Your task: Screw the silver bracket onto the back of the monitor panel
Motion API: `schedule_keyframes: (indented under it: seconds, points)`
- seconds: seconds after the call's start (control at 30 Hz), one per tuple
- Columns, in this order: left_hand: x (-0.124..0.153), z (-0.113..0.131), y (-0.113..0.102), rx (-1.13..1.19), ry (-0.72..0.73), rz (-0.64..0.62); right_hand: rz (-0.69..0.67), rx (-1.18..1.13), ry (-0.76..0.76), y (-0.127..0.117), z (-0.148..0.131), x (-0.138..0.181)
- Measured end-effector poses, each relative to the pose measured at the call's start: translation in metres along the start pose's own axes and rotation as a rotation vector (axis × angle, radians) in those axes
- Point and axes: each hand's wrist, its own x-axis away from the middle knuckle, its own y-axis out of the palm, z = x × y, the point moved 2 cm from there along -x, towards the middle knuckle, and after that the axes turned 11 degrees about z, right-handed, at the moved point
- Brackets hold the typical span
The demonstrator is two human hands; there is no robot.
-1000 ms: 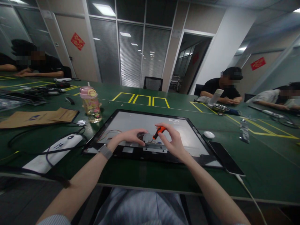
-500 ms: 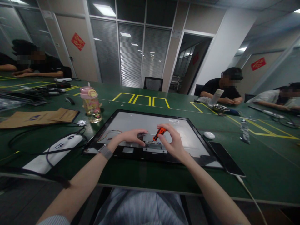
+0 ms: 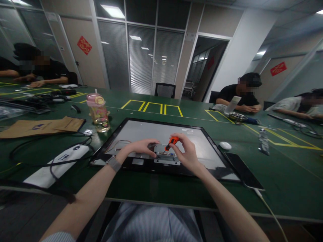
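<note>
A flat monitor panel lies back-up on the green table in front of me, with a small metal board cover near its front edge. My right hand pinches an orange-handled screwdriver, whose tip points down at the metal cover. My left hand rests flat on the panel just left of the cover, fingers stretched toward it. A grey band sits on my left wrist.
A pink-lidded bottle, brown paper envelope and white device with black cables lie to the left. A white mouse and black phone lie to the right. Several other people sit at the table's far sides.
My right hand has shifted its fingers slightly on the screwdriver handle, as in turning it. My left hand and the panel have stayed in place.
</note>
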Motion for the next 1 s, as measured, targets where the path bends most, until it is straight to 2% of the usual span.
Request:
schedule_keyframes:
  seconds: [0.2,0.37,0.43,0.6,0.67,0.87,1.0]
  points:
    - [0.0,0.0,0.0,0.008,0.001,-0.003,-0.039,-0.007,0.006,-0.002,-0.003,-0.004]
    - [0.0,-0.001,0.0,0.01,-0.005,-0.009,-0.092,-0.116,0.046,-0.004,-0.006,-0.006]
    - [0.0,0.0,0.0,0.012,-0.01,-0.012,-0.071,-0.097,0.038,-0.003,-0.006,-0.007]
    - [0.001,0.004,0.0,0.01,-0.011,-0.014,0.083,0.037,-0.064,0.001,0.0,0.0]
    - [0.001,0.005,0.0,-0.001,-0.012,-0.013,0.087,0.035,-0.096,0.003,0.001,0.004]
    - [0.0,0.004,0.0,0.005,0.002,-0.009,-0.022,-0.01,-0.068,0.002,-0.005,0.003]
    - [0.0,0.003,0.0,0.01,-0.011,-0.005,0.015,0.023,-0.042,0.0,-0.005,-0.002]
